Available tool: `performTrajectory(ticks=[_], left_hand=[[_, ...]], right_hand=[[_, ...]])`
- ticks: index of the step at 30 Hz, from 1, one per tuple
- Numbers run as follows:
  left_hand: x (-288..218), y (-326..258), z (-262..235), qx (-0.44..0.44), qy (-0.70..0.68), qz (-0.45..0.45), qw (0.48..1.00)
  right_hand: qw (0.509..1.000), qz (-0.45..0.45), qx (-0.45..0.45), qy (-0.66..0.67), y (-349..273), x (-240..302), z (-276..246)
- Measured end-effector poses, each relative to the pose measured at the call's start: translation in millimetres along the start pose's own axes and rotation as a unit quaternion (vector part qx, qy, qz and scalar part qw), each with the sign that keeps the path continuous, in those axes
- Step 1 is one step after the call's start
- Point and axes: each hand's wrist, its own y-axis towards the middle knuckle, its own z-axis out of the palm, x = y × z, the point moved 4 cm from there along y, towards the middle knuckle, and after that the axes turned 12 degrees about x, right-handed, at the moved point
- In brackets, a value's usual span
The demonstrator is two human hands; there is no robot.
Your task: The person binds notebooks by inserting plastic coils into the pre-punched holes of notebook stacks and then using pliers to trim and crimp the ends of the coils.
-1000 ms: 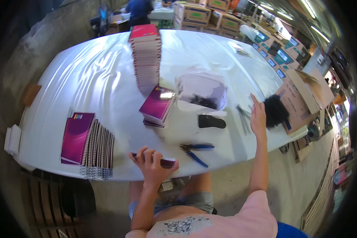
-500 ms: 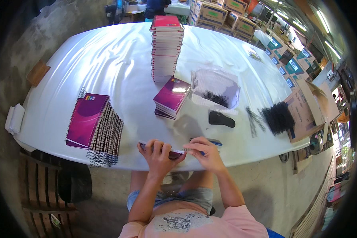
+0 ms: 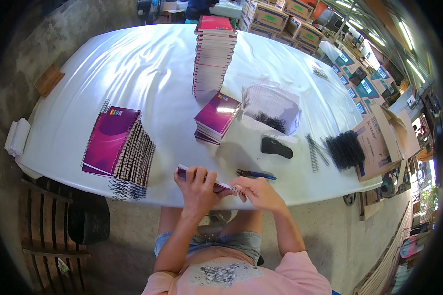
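At the table's near edge, my left hand (image 3: 198,189) is wrapped round a purple-covered notebook (image 3: 181,169), held tilted with its edge towards me. My right hand (image 3: 262,193) has its fingers pinched at the notebook's right end, on a spiral binding coil (image 3: 236,189) that shows only in part. Just beyond that hand, pliers (image 3: 256,174) with blue handles lie on the table. To the left stands a stack of purple notebooks (image 3: 112,140) with dark coils along their edges. A smaller purple pile (image 3: 218,115) sits ahead of my hands.
Behind the small pile rises a tall stack of red-covered notebooks (image 3: 211,64). Right of it are a white wrapper (image 3: 273,101) with black coils, a black flat object (image 3: 276,147), loose coils (image 3: 316,152), and an open carton (image 3: 379,142) spilling black coils (image 3: 346,150).
My right hand has shifted slightly right and down along the notebook's end, and its fingers have closed in more. The pliers beyond it now show in full. The whole view has shifted a little.
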Motion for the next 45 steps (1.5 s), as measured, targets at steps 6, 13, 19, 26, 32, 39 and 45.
performTrajectory(ticks=[6,13,19,26,32,39,45], left_hand=[[10.5,-5.1,-2.8,0.021,-0.069,0.017,0.997],[10.6,7.5,-5.0,0.071,-0.109,0.026,0.991],[11.4,9.6,-9.6,0.050,-0.108,0.022,0.993],[9.6,7.9,-11.2,0.048,-0.152,0.057,0.986],[13.4,5.8,-8.0,0.010,-0.161,0.039,0.986],[14.2,3.4,-6.2,0.014,-0.175,0.045,0.983],[17.7,2.5,-9.3,0.025,-0.177,0.041,0.983]], right_hand=[[0.988,-0.076,-0.131,-0.016,-7.6,7.6,-0.6],[0.999,-0.039,-0.003,-0.005,-4.4,2.4,-14.6],[0.991,-0.059,-0.086,-0.078,-18.2,29.2,-23.5],[0.857,0.085,-0.292,-0.415,-17.1,-95.2,-105.9],[0.956,-0.068,-0.284,-0.002,-5.9,-97.0,-102.7],[0.929,-0.278,0.049,0.240,8.0,-30.5,-17.4],[0.971,-0.231,0.016,0.068,12.6,-27.7,-16.4]])
